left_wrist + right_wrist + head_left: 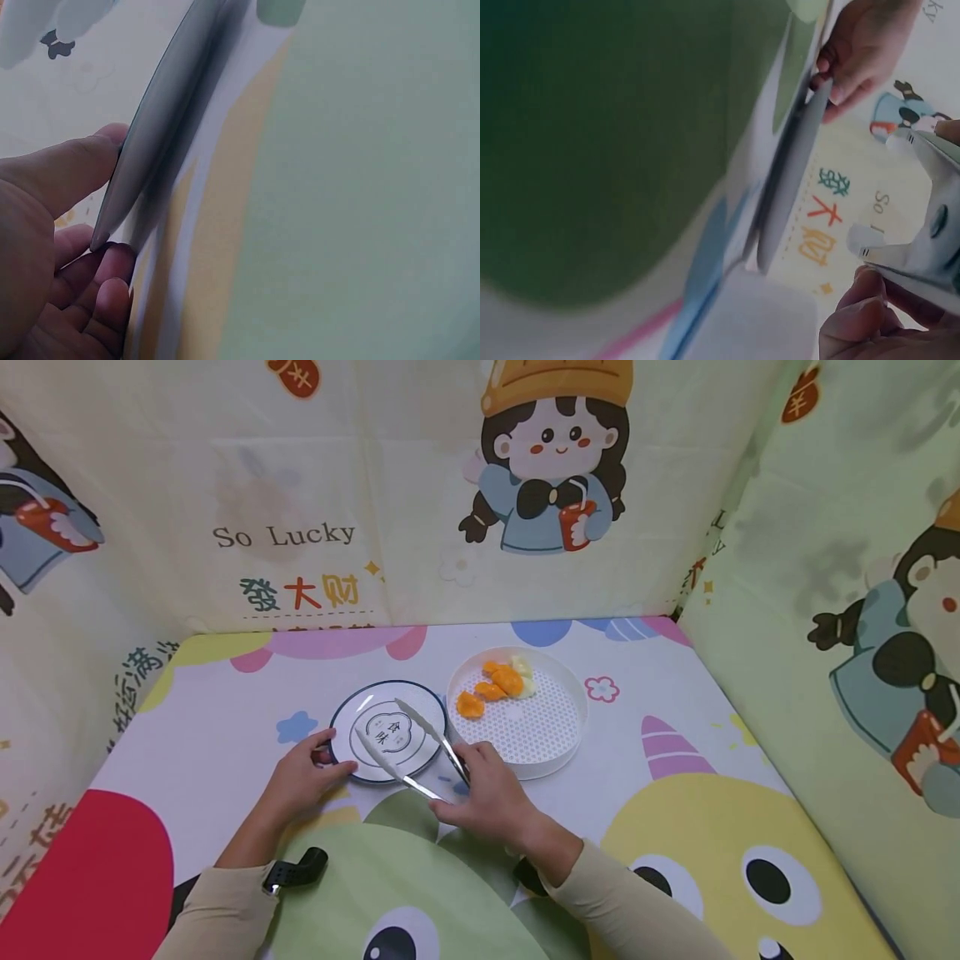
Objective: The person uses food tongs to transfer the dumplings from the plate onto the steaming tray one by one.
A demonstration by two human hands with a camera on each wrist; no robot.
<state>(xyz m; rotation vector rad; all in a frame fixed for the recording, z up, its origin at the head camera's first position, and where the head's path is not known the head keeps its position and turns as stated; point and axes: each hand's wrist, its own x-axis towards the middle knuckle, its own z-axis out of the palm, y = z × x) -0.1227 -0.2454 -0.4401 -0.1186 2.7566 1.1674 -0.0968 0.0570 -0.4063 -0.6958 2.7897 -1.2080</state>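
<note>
My left hand [300, 777] grips the left edge of a white plate [350, 714] with a dark blue rim and printed characters. In the left wrist view the thumb lies on top of the plate [157, 124], while fingers curl beneath its edge. Silver tongs [425, 725] are held by my right hand [487, 797], their two arms spread apart over the plate with nothing between the tips. A round white tray [543, 727] with a perforated base stands just right of the plate. On it lie several orange pieces [507, 681] and pale yellow pieces [523, 667], gathered toward the back left.
The table cover [622, 693] carries bright cartoon prints. Printed cloth walls [412, 485] enclose the table's back and both sides. A black band [300, 868] is strapped round the left wrist over a beige sleeve [225, 902].
</note>
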